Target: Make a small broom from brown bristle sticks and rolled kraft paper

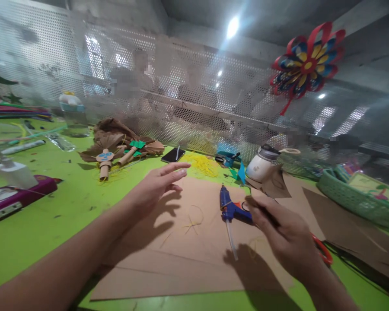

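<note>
My left hand (pixel 158 185) is raised over the brown cardboard (pixel 136 276), its fingers apart and nothing in them. Beneath it lie thin yellow strands (pixel 192 223). A blue glue gun (pixel 227 203) with an orange trigger rests on the cardboard, a clear glue stick poking out of its back end. By its handle, my right hand (pixel 278 229) is closed in a pinch; a small greenish bit shows at the fingertips, too blurred to name. The hand partly hides the handle. Beyond it spreads a pile of yellow shredded strands (pixel 203 165).
Brown paper figures (pixel 105 157) and a phone (pixel 173 154) lie at the back. A white jar (pixel 262 163) and a green basket (pixel 353 198) stand right. Red-handled scissors (pixel 322 250) lie by my right wrist. On the left is a purple power strip (pixel 39 188); a perforated screen (pixel 181 108) rises behind.
</note>
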